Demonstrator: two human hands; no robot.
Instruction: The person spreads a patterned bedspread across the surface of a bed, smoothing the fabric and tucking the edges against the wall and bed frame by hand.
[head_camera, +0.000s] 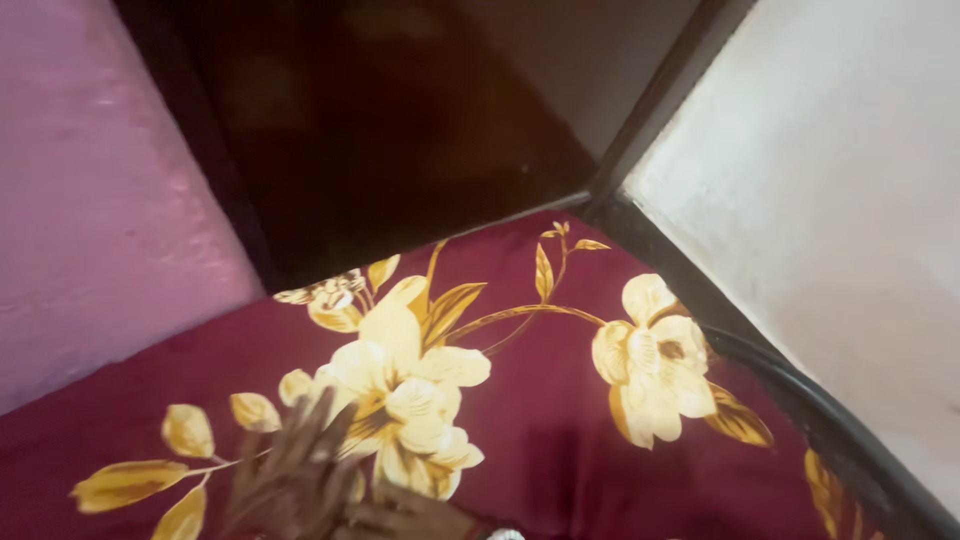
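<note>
Heavily blurred down at the bottom edge: one hand, read as the left hand from the thumb-like shape on its right, though too smeared to be sure. Wrist and forearm cut off by the frame. Other hand nowhere to be seen. Tiny pale scrap just right of the thumb, chopped by the edge, impossible to identify.

Count so far: one hand, roughly four finger streaks, one maroon sheet with a gold flower print. Two big cream blooms on it: the first bloom touching the fingertips on their right side, the second bloom well off to the right of the hand. One smaller pale blossom straight beyond the fingertips, at the sheet's far edge. Gold leaves scattered left of the hand, several, edges soft.

Pose: fingers spread and pointing away from the camera, palm down, lying flat on the maroon sheet. Nothing clasped, grip released, just pressed onto the fabric.

Farther out past the fingertips: one dark wooden panel, glossy, detail lost in shadow. One pink wall off to the hand's left, one whitish wall far to its right, one dark rail between sheet and whitish wall.
</note>
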